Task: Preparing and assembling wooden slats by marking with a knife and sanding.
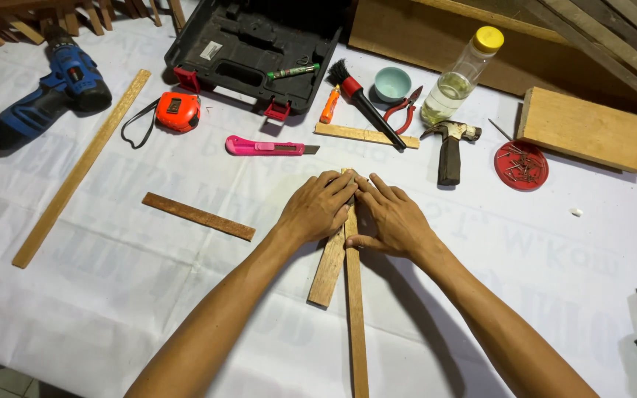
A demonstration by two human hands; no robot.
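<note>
Two thin wooden slats lie on the white sheet, meeting at their far ends in a narrow V. The long slat (pixel 356 317) runs toward me; the shorter slat (pixel 328 269) angles off to its left. My left hand (pixel 317 208) presses flat on the shorter slat's far end. My right hand (pixel 391 217) presses on the long slat beside it, thumb along the slat's edge. The fingertips of both hands touch at the joint, which they hide.
Around are a brown slat (pixel 198 216), a long pale slat (pixel 82 168), pink utility knife (pixel 270 147), orange tape measure (pixel 178 111), blue drill (pixel 46 103), black tool case (pixel 252 51), hammer (pixel 450 147), brush (pixel 363 103), pliers (pixel 405 110), oil bottle (pixel 455 81), red lid of nails (pixel 521 165), wood block (pixel 587 129).
</note>
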